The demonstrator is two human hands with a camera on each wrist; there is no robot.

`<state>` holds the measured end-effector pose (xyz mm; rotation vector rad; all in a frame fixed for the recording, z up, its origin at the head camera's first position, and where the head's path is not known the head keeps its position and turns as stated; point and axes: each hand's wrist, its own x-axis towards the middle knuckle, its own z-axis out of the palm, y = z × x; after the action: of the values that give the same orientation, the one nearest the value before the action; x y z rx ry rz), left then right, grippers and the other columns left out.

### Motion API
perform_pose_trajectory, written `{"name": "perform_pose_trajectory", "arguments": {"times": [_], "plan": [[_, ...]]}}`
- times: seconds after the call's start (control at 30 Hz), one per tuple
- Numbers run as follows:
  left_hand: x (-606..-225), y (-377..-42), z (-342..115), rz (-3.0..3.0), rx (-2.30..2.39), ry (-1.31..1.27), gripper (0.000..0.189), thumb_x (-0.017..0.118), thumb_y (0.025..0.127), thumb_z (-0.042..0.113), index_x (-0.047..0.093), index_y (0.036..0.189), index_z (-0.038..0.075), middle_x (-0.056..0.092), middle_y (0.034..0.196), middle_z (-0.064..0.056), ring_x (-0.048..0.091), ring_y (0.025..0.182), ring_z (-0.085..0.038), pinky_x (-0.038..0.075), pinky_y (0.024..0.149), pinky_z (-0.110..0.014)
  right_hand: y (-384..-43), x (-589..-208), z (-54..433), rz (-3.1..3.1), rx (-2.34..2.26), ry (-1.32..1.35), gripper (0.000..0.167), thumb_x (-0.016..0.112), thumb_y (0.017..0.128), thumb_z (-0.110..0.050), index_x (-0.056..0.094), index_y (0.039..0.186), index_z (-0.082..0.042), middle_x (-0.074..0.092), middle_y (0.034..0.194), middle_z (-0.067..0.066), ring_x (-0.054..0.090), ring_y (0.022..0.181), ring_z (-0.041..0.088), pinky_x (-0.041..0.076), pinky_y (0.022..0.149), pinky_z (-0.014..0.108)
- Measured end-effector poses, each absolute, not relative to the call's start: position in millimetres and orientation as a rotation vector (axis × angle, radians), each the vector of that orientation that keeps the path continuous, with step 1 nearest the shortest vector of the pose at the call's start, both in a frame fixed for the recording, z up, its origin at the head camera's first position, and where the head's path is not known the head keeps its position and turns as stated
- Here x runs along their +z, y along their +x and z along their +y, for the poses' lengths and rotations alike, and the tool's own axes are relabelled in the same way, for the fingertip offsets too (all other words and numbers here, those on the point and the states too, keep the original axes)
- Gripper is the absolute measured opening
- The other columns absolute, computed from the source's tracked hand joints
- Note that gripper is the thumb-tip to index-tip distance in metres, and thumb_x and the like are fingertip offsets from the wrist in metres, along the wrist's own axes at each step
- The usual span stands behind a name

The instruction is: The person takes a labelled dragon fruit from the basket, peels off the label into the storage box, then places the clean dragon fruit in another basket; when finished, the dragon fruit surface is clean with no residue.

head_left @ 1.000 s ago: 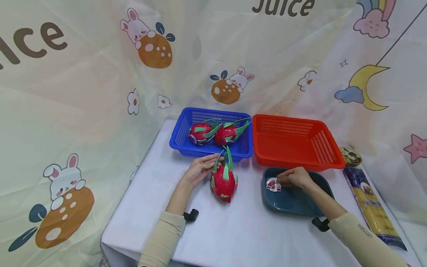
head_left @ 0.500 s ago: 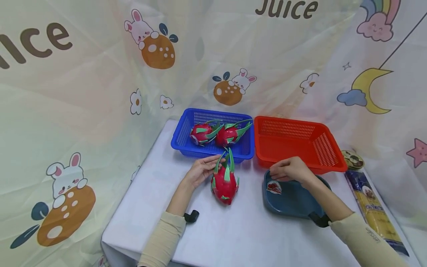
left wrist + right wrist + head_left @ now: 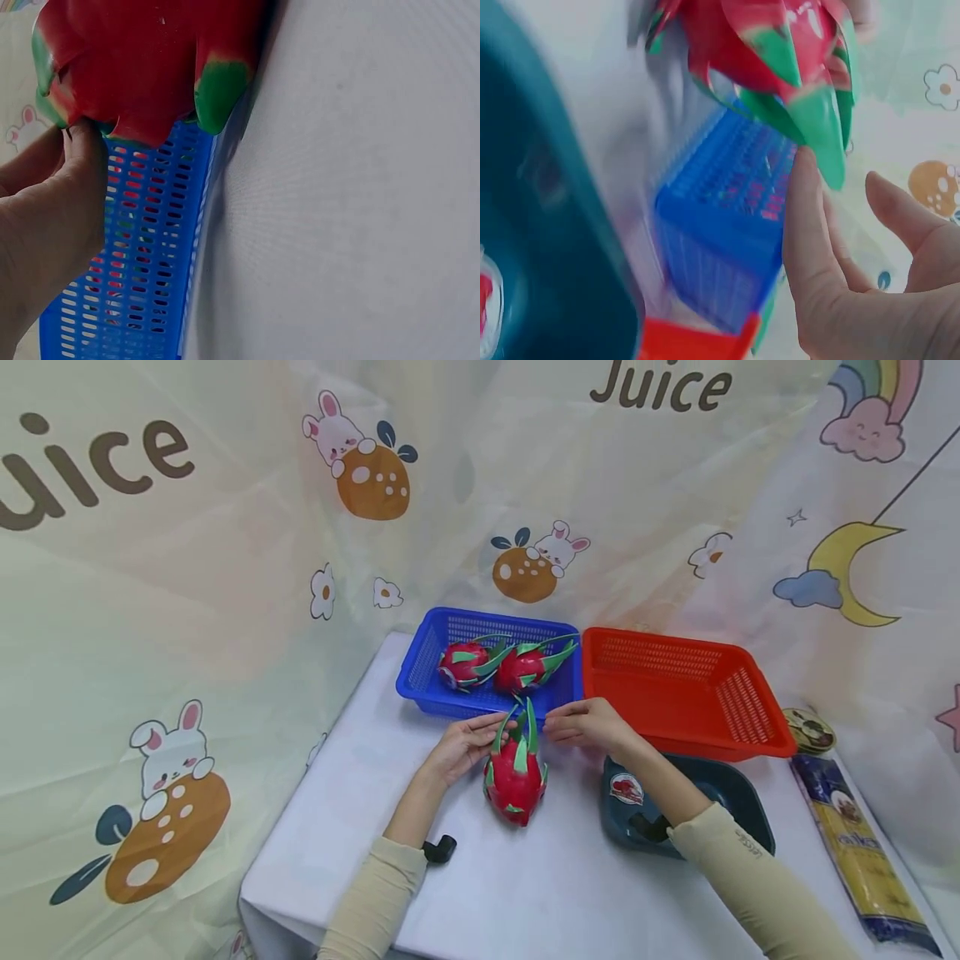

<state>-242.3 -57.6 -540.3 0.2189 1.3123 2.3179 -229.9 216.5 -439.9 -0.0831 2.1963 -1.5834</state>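
A red dragon fruit (image 3: 515,781) with green leaf tips sits in front of the blue basket, its leafy end toward the back. At that end my left hand (image 3: 459,750) pinches the leaves between thumb and fingers; the left wrist view shows the thumb and fingertips against the fruit (image 3: 142,60). From the other side comes my right hand (image 3: 588,727), thumb apart from extended fingers. In the right wrist view its fingertips reach the tip of a green leaf (image 3: 821,127). A round sticker (image 3: 626,788) with a red fruit picture lies in the dark teal tray (image 3: 723,789).
Two more dragon fruits (image 3: 465,664) lie in the blue basket (image 3: 431,697). Beside it stands a red basket (image 3: 660,710). A yellow and blue packet (image 3: 862,852) and a round tin (image 3: 810,731) lie along the right table edge. A printed cloth hangs behind.
My right hand has lifted out of the teal tray, leaving the sticker there, and moved left to the dragon fruit's leaves. My left hand keeps its place on the fruit.
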Motion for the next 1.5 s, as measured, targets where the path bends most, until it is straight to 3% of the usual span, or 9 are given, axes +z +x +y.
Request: {"name": "perform_pose_trajectory", "arguments": {"times": [0.13,0.3,0.63,0.83,1.07,1.27,1.5], "plan": [[-543.9,-239.8,-54.2,1.319,2.296,0.199,0.044,0.050,0.105,-0.005,0.053,0.149,-0.003,0.051,0.151,-0.028,0.063,0.129,-0.033,0.054,0.103,-0.031,-228.9,-454.0,209.5,2.181,-1.615,-0.043,0.038,0.066,0.104,-0.018,0.065,0.133,0.007,0.073,0.121,0.025,0.070,0.115,0.042,0.059,0.096,0.047],[-546.7,-238.5,-53.9,1.329,2.293,0.187,0.045,0.049,0.105,-0.007,0.052,0.150,-0.003,0.057,0.148,-0.024,0.069,0.120,-0.022,0.054,0.103,-0.030,-225.2,-465.4,203.3,2.171,-1.672,0.007,0.034,0.068,0.102,-0.013,0.068,0.128,0.009,0.075,0.114,0.025,0.071,0.111,0.042,0.057,0.095,0.052],[-544.5,-241.1,-52.8,1.316,2.324,0.230,0.043,0.046,0.106,-0.007,0.051,0.149,-0.008,0.068,0.136,-0.017,0.071,0.108,-0.019,0.058,0.093,-0.025,-219.8,-478.2,199.1,1.988,-1.803,0.033,0.038,0.070,0.101,-0.016,0.067,0.132,0.006,0.077,0.109,0.019,0.076,0.102,0.034,0.050,0.102,0.059],[-543.6,-239.8,-51.2,1.282,2.346,0.200,0.041,0.044,0.107,-0.006,0.051,0.147,-0.009,0.072,0.128,-0.013,0.070,0.098,-0.017,0.058,0.092,-0.025,-207.8,-475.0,193.4,2.001,-1.836,-0.081,0.038,0.073,0.100,-0.016,0.069,0.132,0.004,0.077,0.113,0.017,0.076,0.103,0.032,0.057,0.097,0.050],[-540.0,-235.4,-50.3,1.259,2.354,0.133,0.039,0.049,0.111,0.012,0.054,0.146,-0.004,0.071,0.129,-0.012,0.069,0.109,-0.021,0.056,0.098,-0.028,-202.1,-464.6,192.8,2.096,-1.862,-0.043,0.039,0.076,0.097,-0.022,0.072,0.127,0.001,0.079,0.107,0.014,0.078,0.098,0.028,0.060,0.092,0.047],[-534.8,-238.6,-40.0,1.212,2.362,0.124,0.044,0.044,0.113,0.017,0.049,0.147,-0.009,0.069,0.130,-0.013,0.066,0.116,-0.023,0.053,0.102,-0.033,-207.3,-436.1,215.8,2.144,-1.896,-0.067,0.045,0.076,0.097,-0.028,0.070,0.131,0.001,0.079,0.109,0.011,0.077,0.099,0.026,0.061,0.092,0.039],[-522.1,-241.3,-11.8,1.174,2.297,0.123,0.049,0.043,0.112,0.019,0.045,0.148,-0.014,0.059,0.144,-0.025,0.058,0.132,-0.036,0.038,0.120,-0.049,-218.8,-396.8,255.7,2.148,-2.031,-0.042,0.041,0.076,0.097,-0.029,0.071,0.128,-0.002,0.080,0.103,0.002,0.078,0.095,0.018,0.061,0.089,0.033]]}}
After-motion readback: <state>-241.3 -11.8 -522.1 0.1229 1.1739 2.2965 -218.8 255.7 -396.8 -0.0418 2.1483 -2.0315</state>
